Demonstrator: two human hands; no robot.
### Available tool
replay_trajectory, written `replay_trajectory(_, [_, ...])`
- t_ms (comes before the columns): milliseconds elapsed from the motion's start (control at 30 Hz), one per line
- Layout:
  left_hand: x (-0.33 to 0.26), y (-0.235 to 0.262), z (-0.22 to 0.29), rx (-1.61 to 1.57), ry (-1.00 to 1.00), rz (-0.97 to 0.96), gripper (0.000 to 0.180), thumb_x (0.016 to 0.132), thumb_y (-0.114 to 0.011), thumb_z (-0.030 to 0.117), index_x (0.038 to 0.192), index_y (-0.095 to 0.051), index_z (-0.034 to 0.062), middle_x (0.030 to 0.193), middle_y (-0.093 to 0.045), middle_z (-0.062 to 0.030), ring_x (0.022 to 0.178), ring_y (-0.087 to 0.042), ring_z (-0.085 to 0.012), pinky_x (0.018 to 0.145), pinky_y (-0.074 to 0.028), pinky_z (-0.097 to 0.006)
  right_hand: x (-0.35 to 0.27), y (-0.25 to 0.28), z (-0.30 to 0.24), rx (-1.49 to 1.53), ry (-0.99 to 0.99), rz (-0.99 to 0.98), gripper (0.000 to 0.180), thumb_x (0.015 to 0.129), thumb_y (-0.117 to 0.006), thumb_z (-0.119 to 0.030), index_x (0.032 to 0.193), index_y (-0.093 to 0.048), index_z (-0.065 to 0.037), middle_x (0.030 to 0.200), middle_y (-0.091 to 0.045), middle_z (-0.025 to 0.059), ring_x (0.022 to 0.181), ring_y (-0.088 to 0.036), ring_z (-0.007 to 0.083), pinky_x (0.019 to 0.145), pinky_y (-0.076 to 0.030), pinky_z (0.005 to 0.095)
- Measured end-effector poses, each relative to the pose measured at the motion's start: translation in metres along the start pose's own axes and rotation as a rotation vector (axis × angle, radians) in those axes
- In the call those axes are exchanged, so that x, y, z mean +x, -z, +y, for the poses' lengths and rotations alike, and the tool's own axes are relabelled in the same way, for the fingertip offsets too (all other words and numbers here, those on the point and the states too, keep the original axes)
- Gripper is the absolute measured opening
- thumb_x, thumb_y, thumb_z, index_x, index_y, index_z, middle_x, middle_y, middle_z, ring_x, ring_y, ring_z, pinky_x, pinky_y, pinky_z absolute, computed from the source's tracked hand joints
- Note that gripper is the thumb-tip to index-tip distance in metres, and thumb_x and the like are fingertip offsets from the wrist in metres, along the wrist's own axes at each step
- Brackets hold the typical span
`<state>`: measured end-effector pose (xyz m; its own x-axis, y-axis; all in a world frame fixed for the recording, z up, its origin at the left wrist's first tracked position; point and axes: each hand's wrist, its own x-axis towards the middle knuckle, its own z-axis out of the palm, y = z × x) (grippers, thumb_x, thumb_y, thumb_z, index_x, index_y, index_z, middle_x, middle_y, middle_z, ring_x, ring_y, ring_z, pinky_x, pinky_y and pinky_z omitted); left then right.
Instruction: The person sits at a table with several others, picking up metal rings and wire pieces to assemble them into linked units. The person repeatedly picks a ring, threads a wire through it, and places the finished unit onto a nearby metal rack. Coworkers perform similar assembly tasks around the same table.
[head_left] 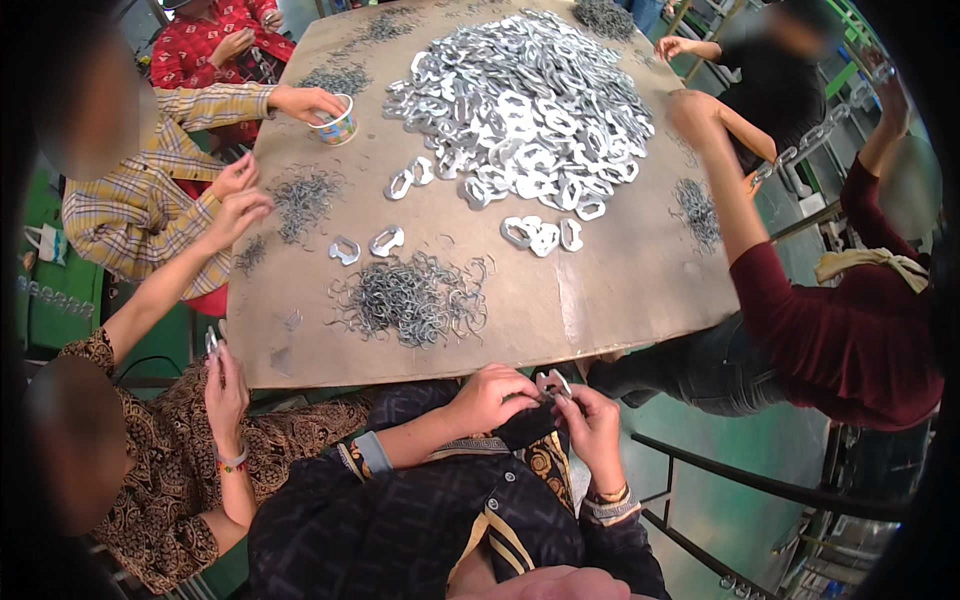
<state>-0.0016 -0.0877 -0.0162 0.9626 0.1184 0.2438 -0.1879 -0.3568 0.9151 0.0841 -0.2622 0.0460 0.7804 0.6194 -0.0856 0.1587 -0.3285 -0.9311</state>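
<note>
Just past the table's near edge, my right hand (592, 422) pinches a silvery flat metal link (552, 382) with an opening in its middle. My left hand (494, 400) is closed beside it, fingertips pressed together close to the link's left side. Whatever those left fingertips hold is too small to make out. Straight ahead on the table lies a heap of small bent wire hooks (410, 300). Several loose links (540, 236) rest beyond it, in front of a large pile of the same links (530, 110).
The brown-covered table (520, 330) is ringed by other people at work. A person's hand (312, 102) reaches into a paper cup (334, 122) at the left. Smaller hook heaps (305, 205) lie along the edges. Dark metal rails (760, 482) stand at the lower right.
</note>
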Motion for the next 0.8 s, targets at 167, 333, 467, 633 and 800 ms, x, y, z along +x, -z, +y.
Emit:
replay_trajectory(167, [0.0,0.017,0.008,-0.193,0.193,-0.178,0.029,0.078,-0.077,0.013,0.103,-0.067,0.0032,0.098,-0.07,-0.0098,0.094,-0.068,-0.0231,0.09,-0.049,-0.036,-0.012,-0.001,-0.008,-0.083,0.095,0.02,0.01,0.089,-0.063,0.0,0.097,-0.069,0.001,0.072,-0.064,0.0067,0.057,-0.06,0.0123,0.053,-0.046,0.0255])
replay_trajectory(333, [0.06,0.078,-0.021,-0.04,0.261,0.078,0.042,0.082,-0.076,0.018,0.119,-0.062,0.0043,0.118,-0.065,-0.0076,0.113,-0.06,-0.0182,0.098,-0.046,-0.035,-0.024,0.001,0.001,-0.153,0.154,0.045,0.01,0.086,-0.065,0.0,0.095,-0.068,0.0,0.071,-0.062,0.0113,0.06,-0.061,0.0212,0.056,-0.046,0.0304])
replay_trajectory(467, [0.173,0.152,-0.102,0.329,0.262,0.531,0.068,0.076,-0.079,0.036,0.132,-0.05,0.0072,0.137,-0.052,-0.0168,0.128,-0.049,-0.0297,0.105,-0.039,-0.041,-0.035,0.0,0.005,-0.177,0.207,0.043,0.009,0.085,-0.066,0.001,0.094,-0.068,-0.001,0.072,-0.061,0.0114,0.061,-0.06,0.0233,0.056,-0.046,0.0311])
replay_trajectory(633, [0.231,0.157,-0.133,0.762,0.697,0.635,0.11,0.056,-0.082,0.064,0.146,-0.032,0.0241,0.15,-0.028,-0.0235,0.144,-0.019,-0.0371,0.116,-0.007,-0.054,-0.04,-0.002,0.006,-0.175,0.223,-0.012,0.009,0.085,-0.067,0.001,0.093,-0.068,-0.001,0.072,-0.062,0.0116,0.059,-0.06,0.0232,0.055,-0.045,0.0315])
replay_trajectory(800, [0.222,0.119,-0.118,0.816,0.489,0.523,0.096,0.061,-0.083,0.057,0.142,-0.04,0.0259,0.135,-0.044,-0.016,0.133,-0.035,-0.0317,0.111,-0.021,-0.049,-0.047,-0.004,0.015,-0.15,0.166,-0.01,0.007,0.086,-0.066,0.0,0.092,-0.069,0.0,0.072,-0.062,0.0111,0.058,-0.059,0.0221,0.055,-0.045,0.031])
